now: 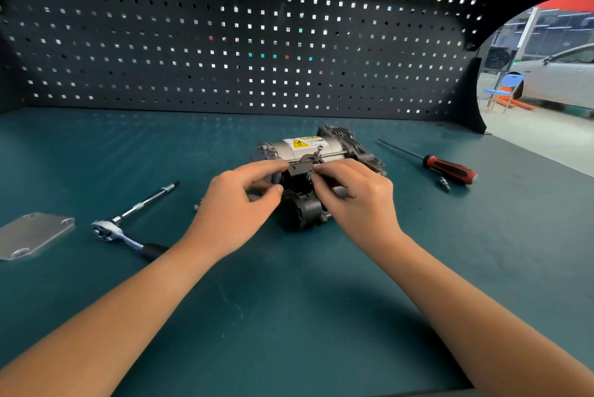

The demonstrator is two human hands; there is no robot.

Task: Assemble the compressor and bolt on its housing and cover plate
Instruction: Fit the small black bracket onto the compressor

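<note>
Behind the teal counter [289,316] ran a dark pegboard [225,43], and from my remote seat I read the scene across. Far left lay the grey cover plate [35,234], flat, well apart from the work and not yet fitted. Just right of it rested the ratchet [119,229] with its long extension, and a loose bolt [196,205] sat beside the left wrist, where I judged a sweep of the forearm could send it rolling. The left hand [238,204] had thumb and fingers curled round the black housing [302,207] on the near side of the compressor [308,152], which lay at mid-counter with its yellow label up. If that grip had slackened, I thought, the housing could slip off its holes or the round body could roll. The right hand [360,200] pinched a small screw [310,175] between thumb and forefinger at the top of the housing, apparently starting it by feel. Entered at a slant it might cross-thread, and if dropped it could fall into the gaps of the assembly. A second screw [320,148] stood tilted and unseated on the clamp just above, where the knuckles could easily knock it off. Further right lay the red-handled screwdriver [450,167] with a small fitting [444,184] just beside it, and beyond the counter's end a pale car [559,75].
</note>
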